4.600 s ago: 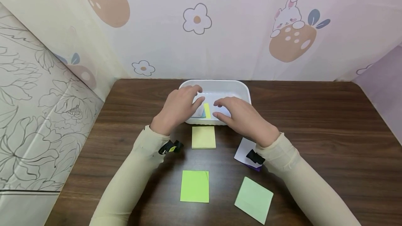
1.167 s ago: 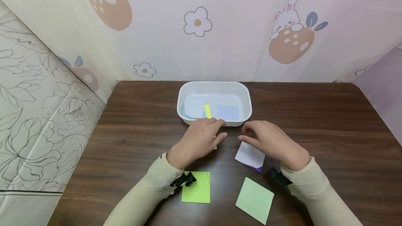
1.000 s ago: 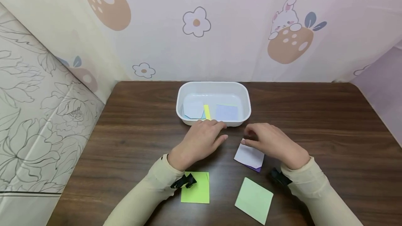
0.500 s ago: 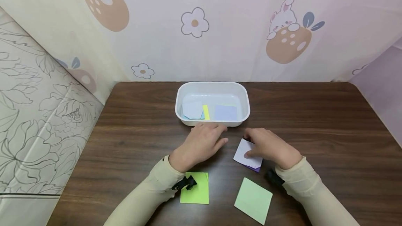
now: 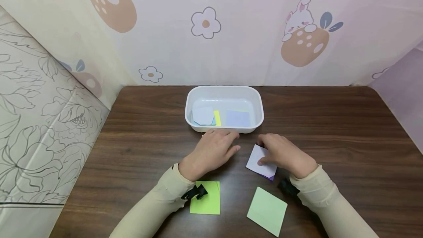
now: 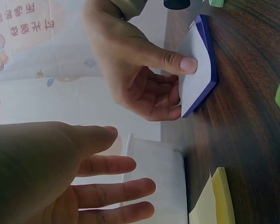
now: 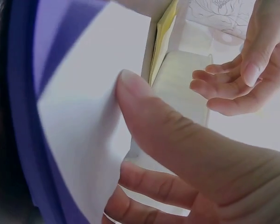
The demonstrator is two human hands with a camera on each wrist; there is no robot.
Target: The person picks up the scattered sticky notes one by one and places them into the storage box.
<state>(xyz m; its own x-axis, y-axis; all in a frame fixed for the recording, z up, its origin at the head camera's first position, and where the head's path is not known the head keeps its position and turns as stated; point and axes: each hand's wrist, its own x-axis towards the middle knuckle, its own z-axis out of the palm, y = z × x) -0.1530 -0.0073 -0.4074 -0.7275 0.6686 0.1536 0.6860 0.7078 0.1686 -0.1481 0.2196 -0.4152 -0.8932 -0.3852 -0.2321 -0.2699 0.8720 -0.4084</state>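
A loose white paper sheet (image 5: 255,160) lies over a purple sticky note pad (image 7: 60,42); its edge lifts slightly off the pad in the left wrist view. My right hand (image 5: 285,154) pinches this white sheet, thumb on its face and the other fingers curled at its far edge. Beside it, my left hand (image 5: 210,154) hovers with relaxed fingers and holds nothing. Under the left hand is a pale yellow sticky note pad (image 6: 221,198), mostly hidden in the head view but visible in the left wrist view.
Behind the hands a white tray (image 5: 224,88) holds a white sheet (image 5: 203,116), a yellow strip (image 5: 217,118) and a lavender sheet (image 5: 238,119). Nearer me lie a lime green pad (image 5: 213,205) and a pale green pad (image 5: 267,211). A patterned wall covering (image 5: 244,47) rises behind the table.
Both hands have come back from over the tray. The left hand now hovers above the yellow pad; the right hand has come down onto the white sheet, which its thumb and fingers now pinch.
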